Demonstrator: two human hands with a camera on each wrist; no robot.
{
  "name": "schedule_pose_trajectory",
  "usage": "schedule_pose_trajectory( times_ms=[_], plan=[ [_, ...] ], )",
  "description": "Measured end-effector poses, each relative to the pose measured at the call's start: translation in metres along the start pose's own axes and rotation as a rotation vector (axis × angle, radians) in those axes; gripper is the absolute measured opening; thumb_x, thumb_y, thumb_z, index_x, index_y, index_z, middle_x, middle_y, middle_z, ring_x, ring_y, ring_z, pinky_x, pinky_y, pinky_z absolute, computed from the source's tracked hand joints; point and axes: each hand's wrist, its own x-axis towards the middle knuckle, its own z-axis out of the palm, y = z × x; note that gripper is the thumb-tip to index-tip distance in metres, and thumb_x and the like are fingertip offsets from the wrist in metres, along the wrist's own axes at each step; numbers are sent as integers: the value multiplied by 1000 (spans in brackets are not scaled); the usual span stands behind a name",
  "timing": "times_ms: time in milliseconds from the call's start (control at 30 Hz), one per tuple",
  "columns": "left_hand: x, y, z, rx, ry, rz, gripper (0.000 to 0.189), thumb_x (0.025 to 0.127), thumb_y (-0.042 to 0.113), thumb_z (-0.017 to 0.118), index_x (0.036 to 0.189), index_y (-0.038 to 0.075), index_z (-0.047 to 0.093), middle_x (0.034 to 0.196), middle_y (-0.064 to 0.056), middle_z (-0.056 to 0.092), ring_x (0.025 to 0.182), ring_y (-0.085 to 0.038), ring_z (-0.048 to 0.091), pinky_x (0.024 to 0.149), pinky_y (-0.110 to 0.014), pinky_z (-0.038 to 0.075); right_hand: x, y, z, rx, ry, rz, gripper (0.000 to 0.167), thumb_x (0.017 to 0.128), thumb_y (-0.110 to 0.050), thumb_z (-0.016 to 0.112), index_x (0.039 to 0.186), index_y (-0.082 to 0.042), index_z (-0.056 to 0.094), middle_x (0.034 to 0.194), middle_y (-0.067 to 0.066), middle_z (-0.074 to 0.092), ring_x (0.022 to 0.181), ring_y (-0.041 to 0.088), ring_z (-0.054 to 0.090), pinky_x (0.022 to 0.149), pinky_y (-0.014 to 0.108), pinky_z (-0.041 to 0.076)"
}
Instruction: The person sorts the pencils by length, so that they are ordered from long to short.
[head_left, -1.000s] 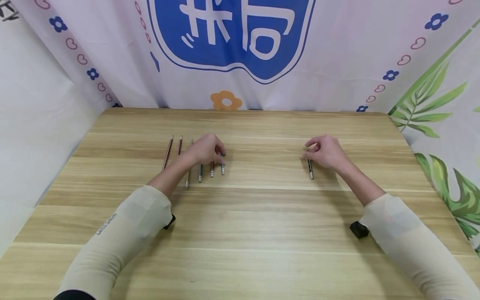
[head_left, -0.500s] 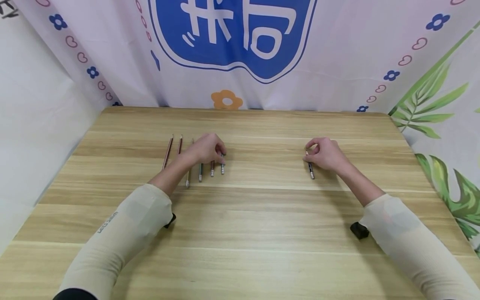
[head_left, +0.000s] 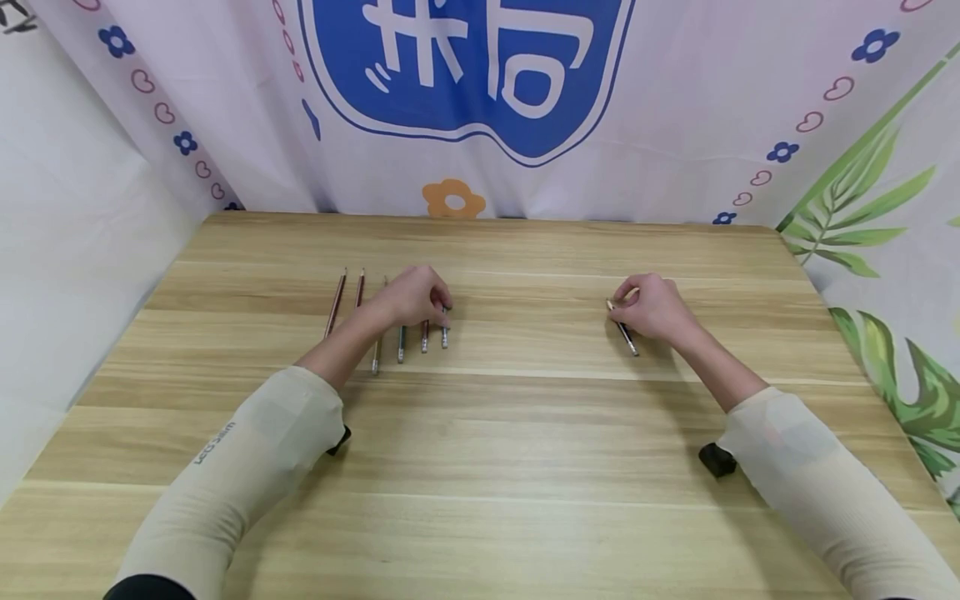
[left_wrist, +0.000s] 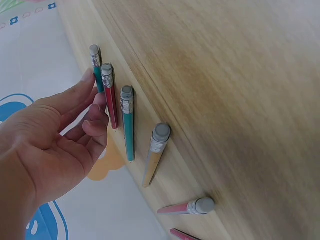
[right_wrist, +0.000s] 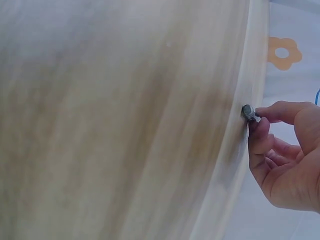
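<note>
My left hand [head_left: 415,297] pinches the teal pencil [head_left: 445,337] at the right end of a row, its thumb and fingertips near the eraser end in the left wrist view. Beside it lie a red pencil [left_wrist: 110,97], another teal pencil [left_wrist: 128,127] and a yellow pencil [left_wrist: 154,156], eraser ends towards me. Farther right on the table, my right hand [head_left: 654,307] holds a black pencil [head_left: 624,336] between thumb and fingers, slanted with its eraser end towards me. In the right wrist view the eraser end [right_wrist: 248,111] shows at the fingertips, the rest largely hidden.
Two dark red pencils [head_left: 335,304] lie at the row's left end, partly behind the left forearm. The wooden table [head_left: 525,450] ends at a printed curtain [head_left: 247,125] behind. A black wrist device [head_left: 717,460] hangs under the right sleeve.
The black pencil has turned in my right fingers: its eraser end has swung right and its far end left. My left hand stays on the teal pencil, nearly still.
</note>
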Motion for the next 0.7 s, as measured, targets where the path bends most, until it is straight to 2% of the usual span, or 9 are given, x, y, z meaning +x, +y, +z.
schedule_pose_trajectory(
  times_ms=[200,400,700],
  plan=[
    [-1,0,-1,1,2,2,24,83,2,85,105,-5,76,88,-12,72,78,-18,63,71,-26,55,0,-1,1,32,18,-13,19,91,-13,76,101,3,73,91,15,77,72,13,65,66,25,50],
    [-1,-1,0,-5,5,2,25,83,2,86,105,-5,76,88,-11,73,78,-18,63,70,-27,54,-1,-5,3,73,62,-44,15,90,-12,76,96,2,74,86,13,77,69,5,61,63,19,49],
    [-1,0,0,-31,3,-14,25,83,0,85,105,-5,76,88,-11,72,76,-18,62,67,-24,53,0,-10,4,120,44,-23,16,92,-12,76,99,3,74,89,15,77,67,4,62,61,17,50]
  ],
)
